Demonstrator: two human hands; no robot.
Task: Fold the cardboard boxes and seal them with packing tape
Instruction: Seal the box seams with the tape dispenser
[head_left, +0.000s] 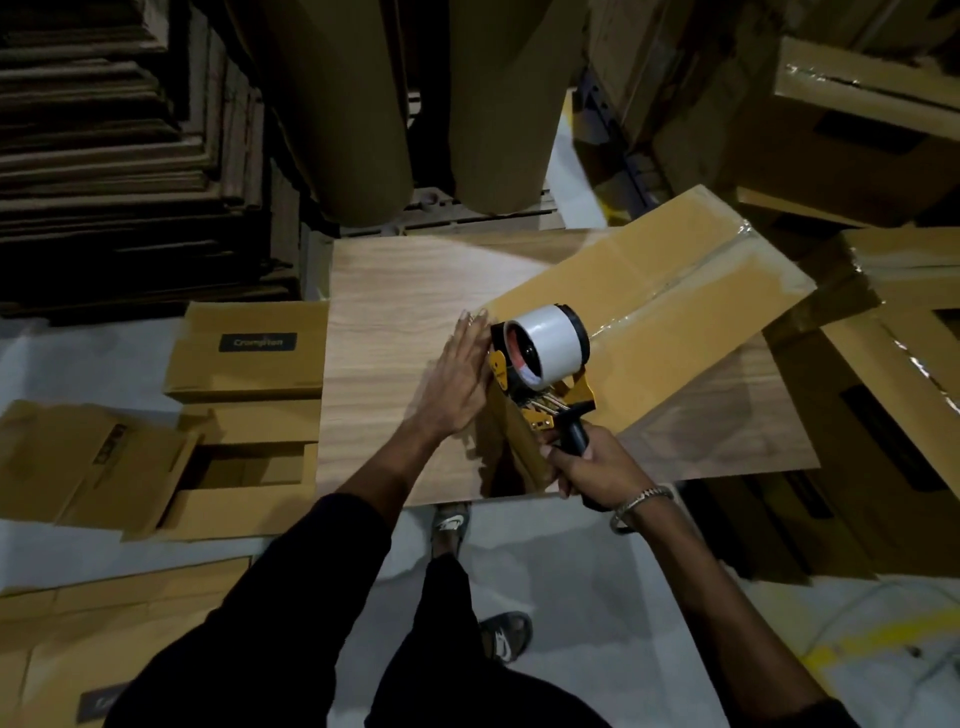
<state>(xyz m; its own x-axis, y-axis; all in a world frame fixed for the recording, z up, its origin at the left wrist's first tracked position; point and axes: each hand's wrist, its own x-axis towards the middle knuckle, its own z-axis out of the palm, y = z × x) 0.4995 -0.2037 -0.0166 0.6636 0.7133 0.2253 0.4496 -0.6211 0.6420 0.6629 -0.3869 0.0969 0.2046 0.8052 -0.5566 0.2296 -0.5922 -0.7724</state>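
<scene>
Right hand (584, 462) grips tape dispenser (543, 358) at near end of box (649, 306) on tabletop (384, 312); left hand (457, 379), fingers straight, presses flap; risk: tape wrinkling if pressure slips.

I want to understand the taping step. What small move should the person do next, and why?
Probably pull the tape dispenser a little further over the near end of the box. The tape already shines along the seam, the right hand grips the handle, and the flat left hand steadies that end.
</scene>
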